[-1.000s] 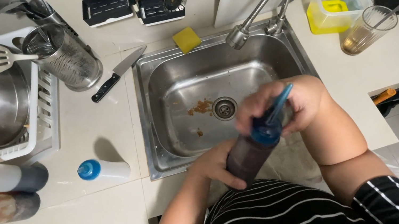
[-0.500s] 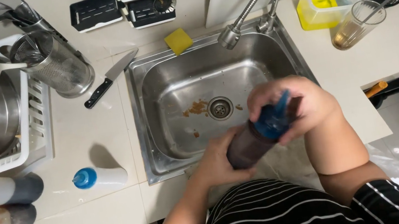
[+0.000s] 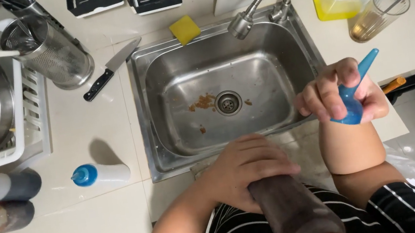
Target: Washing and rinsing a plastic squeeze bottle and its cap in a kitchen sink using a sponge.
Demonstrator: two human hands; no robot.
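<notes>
white squeeze bottle (image 3: 100, 174), blue cap, counter (image 3: 97, 230)

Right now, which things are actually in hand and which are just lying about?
In hand:
left hand grips the dark bottle
right hand holds its blue lid

Lying about:
knife
yellow sponge
white squeeze bottle
glass
sink, with crumbs

Bottle (image 3: 297, 214): dark brown, cylindrical, uncapped, tilted with its open mouth toward the camera, held in front of the sink.
Cap (image 3: 354, 93): blue, with a pointed flip spout, held apart from the bottle, to its right.
</notes>
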